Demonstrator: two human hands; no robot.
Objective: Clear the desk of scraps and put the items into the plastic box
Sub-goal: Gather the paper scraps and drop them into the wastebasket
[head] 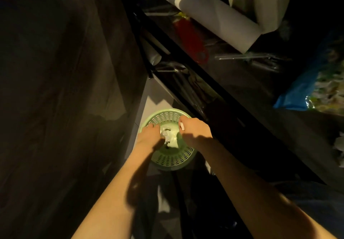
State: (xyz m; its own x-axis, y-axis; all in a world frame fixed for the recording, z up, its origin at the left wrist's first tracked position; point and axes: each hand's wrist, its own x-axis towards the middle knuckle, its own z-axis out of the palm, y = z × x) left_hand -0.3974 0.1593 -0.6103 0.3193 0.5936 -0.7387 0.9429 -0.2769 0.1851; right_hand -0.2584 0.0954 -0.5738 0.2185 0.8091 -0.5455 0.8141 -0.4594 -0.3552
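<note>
A round pale-green plastic basket [172, 161], its wall pierced all round with rows of small oval holes, stands on the pale smooth floor [151, 102] between a dark wood-grain desk [55, 75] on the left and a glossy black shelf edge [223, 99] on the right. Both bare forearms reach down over its open mouth.

The left hand [149, 136] hangs over the near-left rim with its fingers bent downward into the basket. The dim light does not show whether they hold anything. The right hand [193, 129] is over the far-right rim, fingers curled in and pinching a small white scrap [182, 126], a short flat strip that shows at the fingertips.

Inside the basket lies a heap of crumpled white paper scraps [168, 136], ragged and creased, just below and between the two hands.

Farther back a thick grey-and-white roll [210, 15] of smooth sheet lies slanted, a flat red plastic piece [191, 41] near it. A crinkled blue plastic bag [297, 93] sits at the right.
</note>
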